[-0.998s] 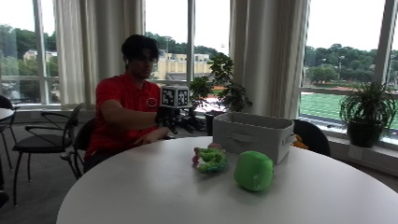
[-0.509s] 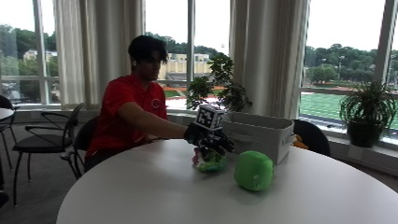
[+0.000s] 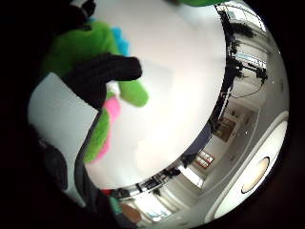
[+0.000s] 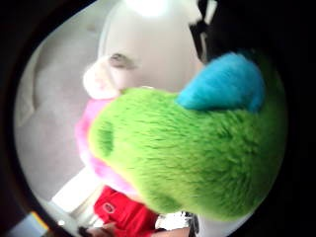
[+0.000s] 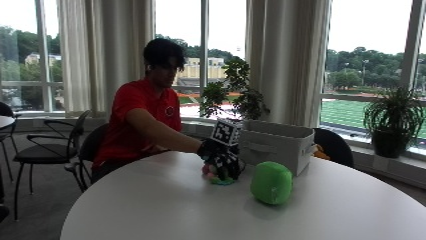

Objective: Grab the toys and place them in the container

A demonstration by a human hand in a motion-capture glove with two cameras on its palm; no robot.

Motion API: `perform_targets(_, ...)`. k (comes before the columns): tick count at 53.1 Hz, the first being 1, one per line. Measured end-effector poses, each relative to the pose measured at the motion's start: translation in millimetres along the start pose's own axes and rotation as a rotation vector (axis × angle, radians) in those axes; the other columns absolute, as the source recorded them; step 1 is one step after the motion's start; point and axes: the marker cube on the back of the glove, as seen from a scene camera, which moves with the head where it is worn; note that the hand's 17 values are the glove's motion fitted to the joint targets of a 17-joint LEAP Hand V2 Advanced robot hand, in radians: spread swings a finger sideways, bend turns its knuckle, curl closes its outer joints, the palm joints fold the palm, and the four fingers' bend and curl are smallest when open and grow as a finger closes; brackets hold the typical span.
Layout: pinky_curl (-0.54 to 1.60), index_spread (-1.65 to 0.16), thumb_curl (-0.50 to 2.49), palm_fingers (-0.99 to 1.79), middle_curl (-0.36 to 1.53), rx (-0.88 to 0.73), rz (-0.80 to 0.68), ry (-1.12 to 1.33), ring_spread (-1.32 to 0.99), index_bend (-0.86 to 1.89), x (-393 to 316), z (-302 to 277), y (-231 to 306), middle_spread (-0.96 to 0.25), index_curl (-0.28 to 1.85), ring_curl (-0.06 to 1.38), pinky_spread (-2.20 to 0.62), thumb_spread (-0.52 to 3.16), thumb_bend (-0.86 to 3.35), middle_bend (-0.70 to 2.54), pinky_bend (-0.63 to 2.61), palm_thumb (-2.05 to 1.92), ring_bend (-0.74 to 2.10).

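A: What is on the table [image 5: 166,210]?

B: A round white table with 3 things toward its far edge. A grey container [image 5: 276,145] stands nearest that edge. A plain green plush [image 5: 271,182] sits just in front of it. Beside that plush lies a small toy [image 5: 216,175] in green, pink and blue.

A: Where is the person's hand?

B: The gloved right hand [image 5: 223,160] is down on the small toy, covering most of it. From the palm, green fur [image 4: 197,158] with a blue patch fills the view, so the toy is right against the palm. One black finger [image 3: 102,76] curls across its green body. It looks gripped, though I cannot tell whether it has left the table.

A: How would it handle?

B: Likely very light, soft and squashy. The fur should not slip, and nothing on it looks breakable. Closing the fingers round the thick green body seems safest; a thin limb would let it dangle.

A: And the drop?

B: The container is near and open at the top, so a short lift over its rim should do.
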Motion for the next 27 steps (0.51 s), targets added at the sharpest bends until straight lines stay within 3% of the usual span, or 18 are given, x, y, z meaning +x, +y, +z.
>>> perform_targets(2,0.35,-0.45,0.34,0.15,0.12,0.028,0.013,0.0,-0.08,0.83,-0.8,-0.2,-0.3,-0.05,0.43,0.29,0.04,1.1,0.05,-0.06,1.21,0.14,0.51)
perform_targets(3,0.31,-0.44,0.36,0.46,0.25,0.046,0.021,0.006,-0.12,0.76,-0.9,0.0,-0.4,-0.16,0.42,0.28,0.0,1.14,0.12,0.46,1.09,0.24,0.48)
perform_targets(5,0.28,-0.43,0.4,0.55,0.26,0.097,0.044,0.037,-0.17,0.73,-1.5,1.1,-0.2,-0.21,0.41,0.27,-0.04,1.16,0.17,0.53,1.04,0.34,0.52)
perform_targets(17,0.29,-0.43,0.57,0.97,0.38,0.36,0.141,0.127,-0.42,0.75,20.7,-17.0,8.4,-0.37,0.53,0.4,-0.31,1.0,0.3,0.74,0.99,0.65,0.87)
perform_targets(27,0.31,-0.44,0.67,1.05,0.45,0.478,0.196,0.042,-0.46,0.74,23.8,-80.5,34.0,-0.42,0.66,0.47,-0.4,0.85,0.28,0.8,0.95,0.68,1.01)
